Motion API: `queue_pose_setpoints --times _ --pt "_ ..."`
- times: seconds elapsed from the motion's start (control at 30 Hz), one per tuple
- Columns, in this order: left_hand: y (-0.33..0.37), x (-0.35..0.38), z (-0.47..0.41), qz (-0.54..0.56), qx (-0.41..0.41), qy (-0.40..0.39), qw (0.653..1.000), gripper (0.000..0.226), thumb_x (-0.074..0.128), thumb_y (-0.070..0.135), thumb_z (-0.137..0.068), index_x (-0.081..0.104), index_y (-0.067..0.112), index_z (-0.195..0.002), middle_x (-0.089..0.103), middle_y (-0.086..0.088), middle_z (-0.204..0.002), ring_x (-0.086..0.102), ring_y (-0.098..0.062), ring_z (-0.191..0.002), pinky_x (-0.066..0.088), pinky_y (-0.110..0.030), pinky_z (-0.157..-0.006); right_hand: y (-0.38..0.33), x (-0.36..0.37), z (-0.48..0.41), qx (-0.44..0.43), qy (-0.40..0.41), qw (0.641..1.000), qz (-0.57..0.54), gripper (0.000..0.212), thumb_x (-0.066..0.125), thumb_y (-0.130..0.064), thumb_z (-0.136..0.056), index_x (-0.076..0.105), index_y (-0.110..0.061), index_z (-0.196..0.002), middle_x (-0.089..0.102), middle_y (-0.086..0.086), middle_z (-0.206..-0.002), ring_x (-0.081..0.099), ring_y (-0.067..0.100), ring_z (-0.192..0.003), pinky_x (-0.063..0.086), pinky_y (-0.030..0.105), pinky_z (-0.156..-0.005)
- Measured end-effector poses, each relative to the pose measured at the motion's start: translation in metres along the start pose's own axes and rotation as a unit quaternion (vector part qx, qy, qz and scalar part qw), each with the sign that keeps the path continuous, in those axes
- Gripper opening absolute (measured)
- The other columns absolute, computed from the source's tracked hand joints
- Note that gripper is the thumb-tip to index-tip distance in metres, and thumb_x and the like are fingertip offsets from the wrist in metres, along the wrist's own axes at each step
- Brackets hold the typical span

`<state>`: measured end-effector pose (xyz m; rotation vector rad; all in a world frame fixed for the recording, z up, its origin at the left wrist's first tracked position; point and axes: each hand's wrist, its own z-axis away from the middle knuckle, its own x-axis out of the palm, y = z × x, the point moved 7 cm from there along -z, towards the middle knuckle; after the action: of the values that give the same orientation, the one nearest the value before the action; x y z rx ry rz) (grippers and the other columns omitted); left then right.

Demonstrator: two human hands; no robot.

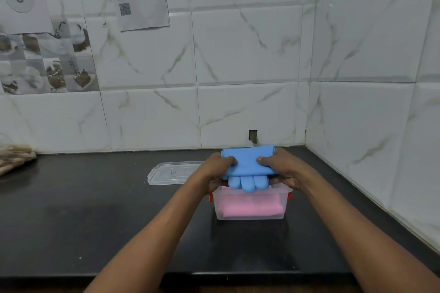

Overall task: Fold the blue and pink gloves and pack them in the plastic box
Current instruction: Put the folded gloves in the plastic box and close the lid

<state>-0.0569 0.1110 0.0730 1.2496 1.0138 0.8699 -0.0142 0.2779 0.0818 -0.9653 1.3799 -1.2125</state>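
Gripping the folded blue gloves (pixel 247 162) from both ends, the left hand (pixel 215 172) and right hand (pixel 282 170) hold the bundle just above the open clear plastic box (pixel 250 204), thumbs pressed on top and three blue glove fingers hanging toward the rim. Inside the box the folded pink gloves (pixel 252 208) lie flat on the bottom, red latches (pixel 210 197) showing at its ends. Its clear lid (pixel 171 171) rests on the black countertop (pixel 95 209) to the left, just behind the left hand.
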Motion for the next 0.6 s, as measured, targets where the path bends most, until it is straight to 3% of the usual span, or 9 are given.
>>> queue_pose_setpoints --times 0.1,0.2,0.23,0.3,0.37,0.43,0.5,0.6 --pt "-0.004 -0.002 -0.004 -0.067 -0.036 0.007 0.997 0.026 0.053 0.009 -0.093 0.055 0.000 -0.118 0.063 -0.023 -0.110 0.063 -0.030 -0.083 0.059 -0.039 -0.062 0.003 -0.001 -0.001 0.027 0.026 0.995 0.097 0.039 0.063 -0.013 -0.092 0.051 0.000 -0.127 0.063 0.015 -0.101 0.063 0.023 -0.081 0.059 0.034 -0.057" --pt "-0.005 -0.002 -0.005 -0.185 -0.080 0.008 0.979 0.024 0.051 0.010 -0.094 0.054 -0.001 -0.115 0.063 -0.025 -0.112 0.062 -0.031 -0.086 0.059 -0.046 -0.084 0.002 0.001 -0.002 0.038 0.040 0.970 0.236 0.063 0.065 -0.015 -0.088 0.031 0.002 -0.138 0.054 0.010 -0.087 0.055 0.017 -0.069 0.046 0.024 -0.044" --pt "-0.003 -0.001 -0.006 -0.229 -0.085 0.005 0.970 0.023 0.051 0.010 -0.094 0.056 -0.003 -0.113 0.063 -0.026 -0.114 0.062 -0.032 -0.087 0.057 -0.046 -0.088 0.002 0.004 -0.002 0.037 0.036 0.960 0.275 0.059 0.062 -0.014 -0.086 0.033 -0.002 -0.136 0.052 0.009 -0.087 0.053 0.017 -0.068 0.043 0.024 -0.046" --pt "0.000 0.004 -0.006 -0.316 -0.080 -0.004 0.945 0.024 0.049 0.009 -0.095 0.059 -0.005 -0.112 0.063 -0.026 -0.118 0.060 -0.032 -0.089 0.057 -0.042 -0.090 0.001 0.008 -0.001 0.031 0.042 0.938 0.343 0.032 0.057 -0.015 -0.084 0.047 -0.008 -0.113 0.052 0.007 -0.087 0.048 0.017 -0.066 0.041 0.027 -0.052" --pt "0.003 0.012 -0.006 -0.438 -0.054 -0.008 0.897 0.028 0.047 0.009 -0.096 0.061 -0.005 -0.116 0.064 -0.023 -0.121 0.057 -0.029 -0.088 0.053 -0.035 -0.083 0.000 0.011 -0.001 0.019 0.046 0.912 0.407 0.021 0.055 -0.016 -0.084 0.050 -0.009 -0.104 0.055 0.007 -0.092 0.048 0.015 -0.065 0.040 0.026 -0.053" --pt "0.007 0.022 -0.003 -0.543 -0.018 -0.008 0.840 0.029 0.047 0.011 -0.097 0.063 -0.005 -0.117 0.065 -0.019 -0.119 0.060 -0.030 -0.095 0.050 -0.035 -0.086 -0.001 0.014 -0.001 0.002 0.044 0.890 0.454 0.023 0.055 -0.016 -0.085 0.052 -0.007 -0.106 0.058 0.008 -0.097 0.049 0.015 -0.066 0.037 0.026 -0.050" --pt "0.007 0.030 -0.003 -0.607 0.014 -0.010 0.794 0.029 0.050 0.014 -0.097 0.064 -0.004 -0.116 0.065 -0.018 -0.113 0.062 -0.031 -0.110 0.048 -0.033 -0.091 -0.001 0.017 -0.002 -0.009 0.042 0.867 0.496 0.024 0.057 -0.015 -0.085 0.056 -0.006 -0.108 0.063 0.009 -0.101 0.054 0.019 -0.074 0.039 0.027 -0.054" --pt "0.014 0.037 -0.002 -0.673 0.065 0.012 0.737 0.026 0.059 0.018 -0.094 0.066 0.000 -0.111 0.067 -0.014 -0.118 0.063 -0.030 -0.110 0.050 -0.033 -0.084 -0.002 0.024 -0.004 -0.031 0.034 0.822 0.568 0.013 0.060 -0.017 -0.085 0.060 -0.007 -0.094 0.068 0.012 -0.105 0.055 0.023 -0.078 0.041 0.026 -0.059"
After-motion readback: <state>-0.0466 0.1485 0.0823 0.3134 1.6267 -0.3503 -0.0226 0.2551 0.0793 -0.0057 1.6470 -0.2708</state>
